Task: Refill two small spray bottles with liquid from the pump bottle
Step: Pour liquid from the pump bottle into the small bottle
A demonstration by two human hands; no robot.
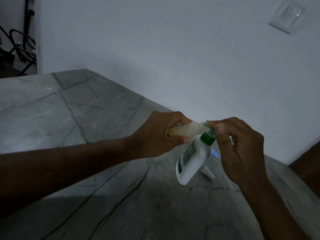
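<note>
My left hand (155,135) grips a small translucent spray bottle (187,129) holding pale liquid, tipped almost sideways with its open neck toward the right. My right hand (239,148) pinches the green pump head (210,130) of the white pump bottle (190,161), whose nozzle meets the small bottle's neck. The pump bottle has a green collar and a green label and stands on the grey marble counter (86,118). Behind it a small blue-and-white piece (214,153) shows, mostly hidden. A small white cap (207,172) lies on the counter beside the pump bottle's base.
A white wall (173,49) runs along the counter's far edge, with a switch plate (287,16) at the upper right. Dark cables and a stand (20,45) sit past the counter's left end. A brown surface (308,163) borders the right side.
</note>
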